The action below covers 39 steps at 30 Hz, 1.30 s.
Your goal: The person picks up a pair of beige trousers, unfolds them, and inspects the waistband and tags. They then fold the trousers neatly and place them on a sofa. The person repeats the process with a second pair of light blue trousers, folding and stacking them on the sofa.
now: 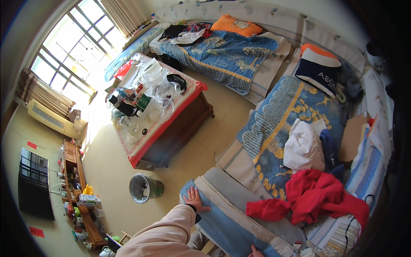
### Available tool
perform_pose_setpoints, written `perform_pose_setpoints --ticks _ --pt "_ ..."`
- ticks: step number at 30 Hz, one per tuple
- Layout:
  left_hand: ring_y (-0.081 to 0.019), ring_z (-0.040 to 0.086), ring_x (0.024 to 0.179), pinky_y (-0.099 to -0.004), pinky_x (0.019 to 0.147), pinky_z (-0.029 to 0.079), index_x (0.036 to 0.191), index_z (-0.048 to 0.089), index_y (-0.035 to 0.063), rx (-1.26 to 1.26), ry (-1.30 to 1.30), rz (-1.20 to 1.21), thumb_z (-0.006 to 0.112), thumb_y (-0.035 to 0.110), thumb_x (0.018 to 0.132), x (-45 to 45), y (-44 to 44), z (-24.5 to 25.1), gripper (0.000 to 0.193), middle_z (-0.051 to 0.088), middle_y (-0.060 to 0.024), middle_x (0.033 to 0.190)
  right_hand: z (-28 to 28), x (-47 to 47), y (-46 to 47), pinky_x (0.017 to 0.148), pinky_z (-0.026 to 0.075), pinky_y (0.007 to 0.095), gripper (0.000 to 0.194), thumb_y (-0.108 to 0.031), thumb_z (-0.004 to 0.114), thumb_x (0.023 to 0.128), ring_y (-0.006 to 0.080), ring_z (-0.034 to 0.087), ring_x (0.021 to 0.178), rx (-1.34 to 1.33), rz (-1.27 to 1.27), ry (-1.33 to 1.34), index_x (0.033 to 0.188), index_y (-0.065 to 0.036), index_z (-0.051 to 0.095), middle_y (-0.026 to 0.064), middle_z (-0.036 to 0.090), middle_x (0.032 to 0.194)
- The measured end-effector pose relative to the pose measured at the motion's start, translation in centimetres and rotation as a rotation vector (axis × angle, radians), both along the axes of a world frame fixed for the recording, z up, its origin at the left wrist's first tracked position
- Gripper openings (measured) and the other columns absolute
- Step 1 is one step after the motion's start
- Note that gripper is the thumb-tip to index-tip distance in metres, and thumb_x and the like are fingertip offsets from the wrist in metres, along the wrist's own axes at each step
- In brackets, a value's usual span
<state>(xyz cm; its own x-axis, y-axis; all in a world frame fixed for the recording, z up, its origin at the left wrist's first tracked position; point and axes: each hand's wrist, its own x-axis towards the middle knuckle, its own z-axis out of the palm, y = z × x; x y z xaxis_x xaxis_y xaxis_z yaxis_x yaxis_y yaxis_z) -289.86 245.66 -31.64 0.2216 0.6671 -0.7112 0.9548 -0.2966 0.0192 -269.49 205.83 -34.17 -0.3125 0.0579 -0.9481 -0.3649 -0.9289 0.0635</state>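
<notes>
My left hand (194,198) lies flat with spread fingers on the far end of a folded blue fabric piece (221,221) with a cream edge. Of my right hand (255,251), only some fingers show at the bottom edge, touching the same blue fabric; the rest is out of frame. Folded grey fabric (224,183) lies along the far side of the cream edge. A crumpled red garment (314,196) rests on the sofa, one sleeve lying over the grey fabric. A white garment (303,146) and a dark blue one (330,154) are heaped beyond it.
A bin (147,188) with a liner stands on the floor to the left. Beyond it is a cluttered table with a red-edged cloth (167,128). Sofas with blue quilted covers (218,54) hold an orange pillow (236,25), a dark pillow (318,70) and a cardboard box (353,136).
</notes>
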Motion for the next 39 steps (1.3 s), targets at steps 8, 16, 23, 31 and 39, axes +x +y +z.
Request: perform_pose_setpoints --ticks 8,16,23,31,39 --pt "-0.0363 -0.013 0.138 -0.0607 0.105 -0.003 0.143 -0.009 0.0016 0.002 0.047 -0.022 0.068 0.076 0.048 0.2 0.0 0.0 0.143 -0.015 -0.0193 0.149 -0.7 0.5 0.2 0.066 0.049 0.0314 0.09 -0.073 0.024 0.083 0.0248 0.062 0.06 -0.007 0.007 0.014 0.059 0.004 0.064 0.019 0.065 0.065" --pt "-0.0365 -0.014 0.138 -0.0608 0.105 -0.003 0.143 -0.008 0.0012 -0.022 0.019 -0.008 0.069 0.074 0.048 0.1 0.1 0.5 0.142 -0.017 -0.0194 0.149 -1.0 -0.3 -1.2 0.066 0.05 0.032 0.09 -0.074 0.025 0.083 0.0254 0.062 0.061 -0.018 -0.015 0.032 0.059 0.004 0.064 0.0194 0.065 0.065" --pt "-0.0356 -0.013 0.138 -0.0603 0.105 -0.003 0.143 -0.008 0.0009 -0.022 0.017 -0.01 0.07 0.073 0.048 0.2 0.2 0.8 0.142 -0.016 -0.0193 0.149 -1.0 -0.5 -2.4 0.067 0.05 0.0325 0.09 -0.074 0.025 0.083 0.026 0.063 0.062 -0.029 -0.02 0.047 0.059 0.004 0.063 0.0197 0.065 0.065" --pt "-0.0381 -0.014 0.137 -0.0599 0.106 -0.001 0.141 -0.012 -0.0011 -0.02 0.038 -0.038 0.068 0.077 0.048 0.0 0.3 0.4 0.145 -0.017 -0.0215 0.148 -1.1 -1.4 -3.5 0.068 0.05 0.033 0.09 -0.074 0.026 0.082 0.0267 0.063 0.063 -0.022 -0.028 0.05 0.059 0.004 0.063 0.0201 0.065 0.066" --pt "-0.0347 -0.012 0.139 -0.0584 0.106 -0.002 0.143 -0.01 0.0017 0.002 0.021 -0.012 0.071 0.073 0.047 0.0 0.2 0.4 0.144 -0.015 -0.0188 0.149 -1.3 -1.7 -3.6 0.067 0.051 0.0351 0.088 -0.074 0.031 0.082 0.0289 0.063 0.061 -0.076 -0.075 0.029 0.06 0.006 0.061 0.0226 0.064 0.068"
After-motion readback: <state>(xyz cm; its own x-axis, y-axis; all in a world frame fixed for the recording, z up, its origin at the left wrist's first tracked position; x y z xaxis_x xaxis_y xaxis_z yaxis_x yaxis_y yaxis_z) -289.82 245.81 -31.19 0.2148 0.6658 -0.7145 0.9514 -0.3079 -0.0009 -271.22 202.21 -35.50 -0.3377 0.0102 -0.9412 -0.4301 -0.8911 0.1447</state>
